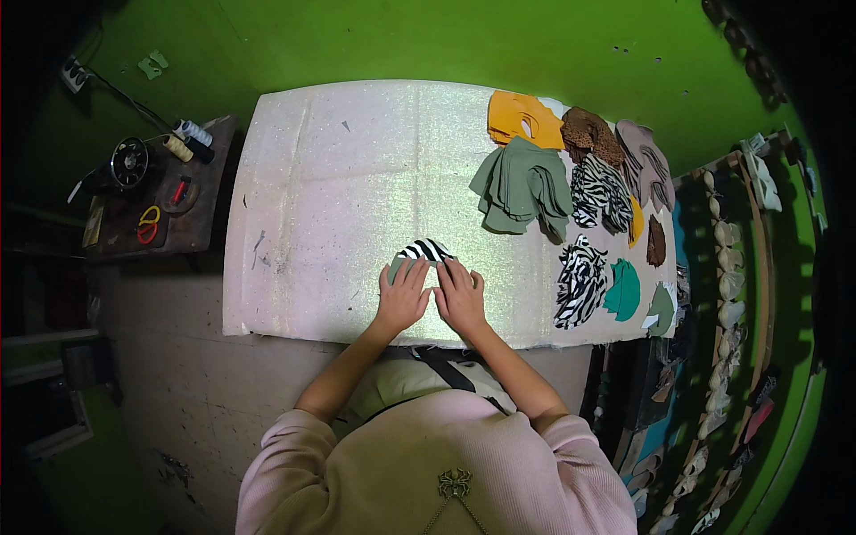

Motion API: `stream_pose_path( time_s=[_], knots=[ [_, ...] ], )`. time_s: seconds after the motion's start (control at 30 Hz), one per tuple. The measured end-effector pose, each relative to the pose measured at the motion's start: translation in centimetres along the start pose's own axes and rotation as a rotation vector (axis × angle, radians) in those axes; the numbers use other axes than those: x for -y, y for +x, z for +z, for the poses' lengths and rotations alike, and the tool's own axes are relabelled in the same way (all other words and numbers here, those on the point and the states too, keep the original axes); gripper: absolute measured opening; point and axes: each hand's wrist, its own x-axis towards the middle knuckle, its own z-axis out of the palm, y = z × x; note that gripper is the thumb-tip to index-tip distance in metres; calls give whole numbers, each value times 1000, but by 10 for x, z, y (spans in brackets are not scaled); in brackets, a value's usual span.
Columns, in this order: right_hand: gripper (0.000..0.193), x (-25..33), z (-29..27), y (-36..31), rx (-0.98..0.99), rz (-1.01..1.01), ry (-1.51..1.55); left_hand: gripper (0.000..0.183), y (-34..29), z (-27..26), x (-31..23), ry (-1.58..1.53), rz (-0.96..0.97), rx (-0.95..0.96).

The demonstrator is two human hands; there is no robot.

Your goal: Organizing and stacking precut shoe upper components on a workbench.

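Note:
A curved zebra-print cut piece (427, 250) lies on the sparkly white table covering (339, 209), close to the front edge. Beneath it, an olive-green piece (393, 270) shows at the left. My left hand (404, 294) lies flat with its fingers stretched over the left part of these pieces. On the other side, my right hand (461, 297) rests its outstretched fingers on the right end of the zebra piece. My two thumbs point toward each other with a small gap between them. My palms and fingers hide much of the lower edge of the pieces.
Piles of cut pieces lie at the right: yellow (513, 120), grey-green (524, 189), leopard-print (593, 135), zebra-print (581, 283) and teal (623, 291). At the left, a dark side table (183, 239) holds thread spools (193, 134) and scissors (149, 225). A shoe rack (724, 294) stands at the right.

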Motion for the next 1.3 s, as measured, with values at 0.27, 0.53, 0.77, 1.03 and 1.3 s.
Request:
stream_pose_path(
  time_s=[0.27,0.53,0.77,1.03,1.3],
  knots=[
    [50,6,-2,2,12,14,-86,55,-1,1,1,-41,-14,36],
    [49,17,7,8,39,81,-193,55,1,2,2,-22,-4,27],
    [50,20,10,8,6,74,-220,59,3,1,14,-163,13,45],
    [51,28,13,14,27,110,-208,61,7,-5,26,-71,69,104],
    [53,22,16,10,11,128,-190,62,7,-11,36,-67,94,150]
  ],
)
